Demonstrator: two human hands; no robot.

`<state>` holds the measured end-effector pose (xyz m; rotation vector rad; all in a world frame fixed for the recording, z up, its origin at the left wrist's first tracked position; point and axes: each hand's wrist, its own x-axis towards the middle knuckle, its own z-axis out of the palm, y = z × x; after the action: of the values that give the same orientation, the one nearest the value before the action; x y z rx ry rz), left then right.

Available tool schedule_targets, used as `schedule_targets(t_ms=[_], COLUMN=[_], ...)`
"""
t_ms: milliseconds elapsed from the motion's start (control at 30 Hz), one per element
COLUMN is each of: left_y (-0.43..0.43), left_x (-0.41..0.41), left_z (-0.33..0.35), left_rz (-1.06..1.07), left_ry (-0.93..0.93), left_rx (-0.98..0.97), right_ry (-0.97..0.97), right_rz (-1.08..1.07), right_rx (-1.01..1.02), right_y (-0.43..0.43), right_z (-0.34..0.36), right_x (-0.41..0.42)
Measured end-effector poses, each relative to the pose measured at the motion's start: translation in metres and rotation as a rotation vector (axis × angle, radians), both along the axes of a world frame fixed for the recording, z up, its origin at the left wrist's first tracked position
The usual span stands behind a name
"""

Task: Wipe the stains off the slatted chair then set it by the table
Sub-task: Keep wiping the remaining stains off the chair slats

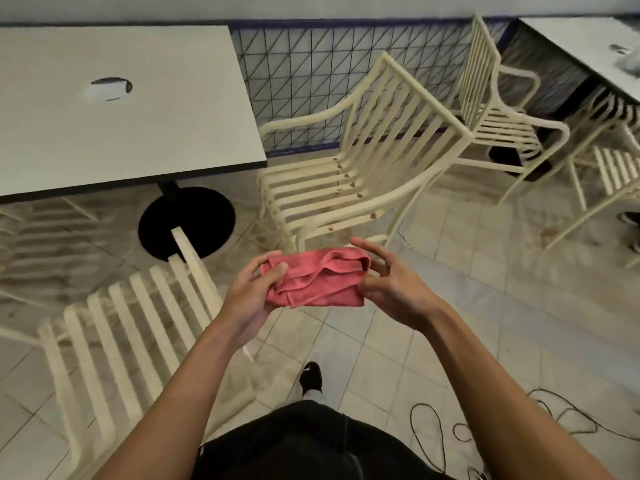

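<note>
1. Both hands hold a folded red cloth (317, 278) in the air above the tiled floor (408, 341).
2. The left hand (254, 289) clamps its grip on the cloth's left end, thumb on top.
3. The right hand (388, 278) pinches the right end, its upper fingers spread apart.
4. Just beyond the cloth stands the cream slatted chair (349, 161), brown stains dotting its seat slats.
5. The chair stands beside the white bench (121, 109), near its corner, not touching.

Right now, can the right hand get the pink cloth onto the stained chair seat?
Probably yes: the right hand shares the pink cloth with the left hand, and nothing stands between them and the stained seat just ahead.
</note>
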<state>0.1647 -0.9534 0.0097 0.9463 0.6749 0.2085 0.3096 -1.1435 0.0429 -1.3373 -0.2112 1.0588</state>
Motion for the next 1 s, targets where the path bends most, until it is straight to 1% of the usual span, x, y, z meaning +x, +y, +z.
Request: schedule_targets(t_ms=[167,267,367,400,467,500,567,633,767,900,1000], left_y=[0.023,0.030,0.037,0.040,0.043,0.044,0.042,0.043,0.055,0.065,0.066], left_x=[0.076,0.113,0.140,0.148,0.166,0.178,0.203,0.229,0.281,0.332,0.368], left_z=[0.002,0.003,-0.004,-0.008,-0.018,-0.022,-0.026,-0.028,-0.029,-0.026,-0.017], left_rz=[-0.142,-0.122,-0.118,-0.132,-0.165,-0.147,-0.036,0.087,0.199,0.308,0.339], left_ry=[0.042,0.069,0.092,0.115,0.208,0.256,0.331,0.344,0.311,0.336,0.341], left_rx=[-0.128,-0.193,-0.291,-0.287,-0.193,-0.127,-0.046,-0.031,0.034,0.152,0.249], right_ry=[-0.063,-0.005,0.068,0.097,0.155,0.187,0.233,0.239,0.153,-0.016,-0.069], right_rz=[-0.132,-0.218,-0.262,-0.282,-0.283,-0.255,-0.170,-0.099,-0.059,-0.061,-0.001], right_rx=[-0.162,-0.258,-0.305,-0.319,-0.341,-0.332,-0.278,-0.242,-0.190,-0.285,-0.224], right_y=[0.039,0.059,0.074,0.079,0.089,0.093,0.102,0.109,0.121,0.130,0.131], right_z=[-0.007,-0.019,-0.030,-0.037,-0.044,-0.046,-0.049,-0.051,-0.060,-0.050,-0.039], right_x=[0.081,0.120,0.153,0.165,0.186,0.196,0.217,0.238,0.295,0.351,0.392])
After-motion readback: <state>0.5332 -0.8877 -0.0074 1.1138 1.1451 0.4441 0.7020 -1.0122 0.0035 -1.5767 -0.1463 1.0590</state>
